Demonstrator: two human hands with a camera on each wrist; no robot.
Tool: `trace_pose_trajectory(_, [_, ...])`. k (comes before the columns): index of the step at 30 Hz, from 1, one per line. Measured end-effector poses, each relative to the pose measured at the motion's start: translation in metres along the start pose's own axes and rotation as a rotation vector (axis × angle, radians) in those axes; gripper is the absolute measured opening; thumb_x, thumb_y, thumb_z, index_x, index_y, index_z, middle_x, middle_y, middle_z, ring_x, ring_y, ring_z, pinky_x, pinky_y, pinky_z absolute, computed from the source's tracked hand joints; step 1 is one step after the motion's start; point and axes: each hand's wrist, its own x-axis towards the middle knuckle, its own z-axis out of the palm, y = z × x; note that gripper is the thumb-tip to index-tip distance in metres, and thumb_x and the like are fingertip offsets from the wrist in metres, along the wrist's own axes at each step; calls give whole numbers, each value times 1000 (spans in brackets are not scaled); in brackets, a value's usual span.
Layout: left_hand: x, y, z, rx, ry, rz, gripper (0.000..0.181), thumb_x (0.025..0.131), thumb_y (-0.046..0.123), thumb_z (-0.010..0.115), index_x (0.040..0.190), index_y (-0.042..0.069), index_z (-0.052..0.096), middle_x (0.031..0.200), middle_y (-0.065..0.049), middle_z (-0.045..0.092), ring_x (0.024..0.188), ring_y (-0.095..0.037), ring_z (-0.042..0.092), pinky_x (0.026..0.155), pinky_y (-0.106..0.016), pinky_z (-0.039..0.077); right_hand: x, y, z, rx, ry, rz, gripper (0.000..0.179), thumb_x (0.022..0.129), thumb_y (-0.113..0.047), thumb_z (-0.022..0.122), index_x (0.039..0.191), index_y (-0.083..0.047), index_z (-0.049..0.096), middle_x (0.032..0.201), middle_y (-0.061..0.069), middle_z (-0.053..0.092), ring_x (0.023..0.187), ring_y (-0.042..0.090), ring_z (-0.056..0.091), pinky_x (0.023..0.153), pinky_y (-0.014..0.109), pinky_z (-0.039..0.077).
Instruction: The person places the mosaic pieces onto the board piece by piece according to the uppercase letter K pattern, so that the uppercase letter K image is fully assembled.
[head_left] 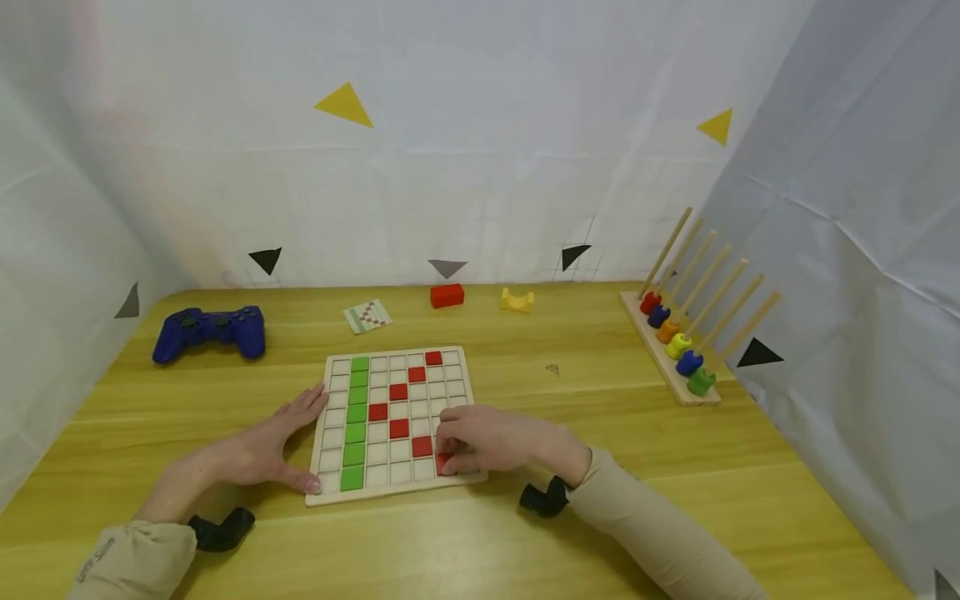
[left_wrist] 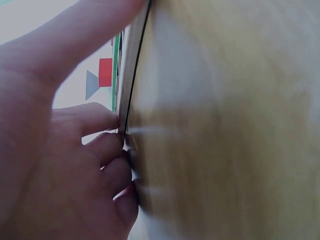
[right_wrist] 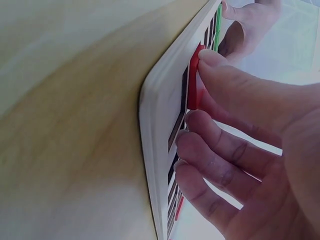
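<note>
A wooden grid board (head_left: 397, 490) lies on the table with a column of green tiles (head_left: 356, 432) and several red tiles (head_left: 378, 412) in a V-like line. My right hand (head_left: 498, 437) is over its near right corner. Thumb and index finger pinch a red tile (right_wrist: 194, 80), which sits at a slot near the board's edge; whether it lies fully flat is unclear. At the opposite side, my left hand (head_left: 262, 446) rests against the board's left edge, thumb on the near corner and fingers extended along the rim.
Behind the board lie a small pattern card (head_left: 367, 317), a red block (head_left: 447, 296) and a yellow notched piece (head_left: 517, 301). A blue game controller (head_left: 210, 332) is at the far left. A wooden peg rack (head_left: 675, 354) with coloured pieces stands at the right.
</note>
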Motion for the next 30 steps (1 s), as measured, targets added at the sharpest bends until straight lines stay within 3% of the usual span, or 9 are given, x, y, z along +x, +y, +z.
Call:
trace_pose_trajectory(6, [-1, 0, -1, 10, 1, -16, 122, 74, 53, 83, 160, 3, 13, 167, -21, -4, 148, -56, -1, 114, -72, 7, 0, -1, -1, -10, 10, 2, 21, 96, -35, 67, 104, -16, 68, 95, -5, 58, 84, 7, 53, 77, 15, 44])
trace_pose_trajectory(14, [-1, -2, -1, 5, 6, 8, 121, 75, 51, 83, 160, 3, 13, 167, -22, -4, 147, -56, -1, 113, -73, 7, 1, -1, -3, -8, 2, 6, 23, 95, -37, 67, 105, -16, 68, 92, -4, 57, 81, 5, 49, 74, 15, 42])
trace_pose_trajectory(22, [-1, 0, -1, 23, 5, -10, 122, 73, 55, 83, 160, 4, 14, 167, -20, -3, 148, -54, 0, 113, -73, 9, -5, 3, -8, 74, -4, 48, 26, 97, -36, 66, 110, -13, 69, 99, -2, 60, 87, 11, 55, 77, 16, 46])
trace_pose_trajectory(25, [-1, 0, -1, 27, 10, -8, 121, 73, 55, 83, 160, 5, 15, 168, -20, -2, 149, -53, 1, 113, -73, 12, -12, 9, -15, 100, 42, 98, 33, 98, -37, 64, 117, -10, 67, 107, 1, 61, 94, 14, 58, 84, 21, 49])
trace_pose_trajectory(30, [-5, 1, -5, 8, 41, 5, 116, 76, 53, 81, 160, 4, 16, 167, -21, 1, 149, -52, 3, 114, -72, 13, -29, 24, -27, 99, 220, 250, 48, 100, -44, 59, 129, -5, 61, 123, 8, 61, 110, 24, 61, 94, 37, 52])
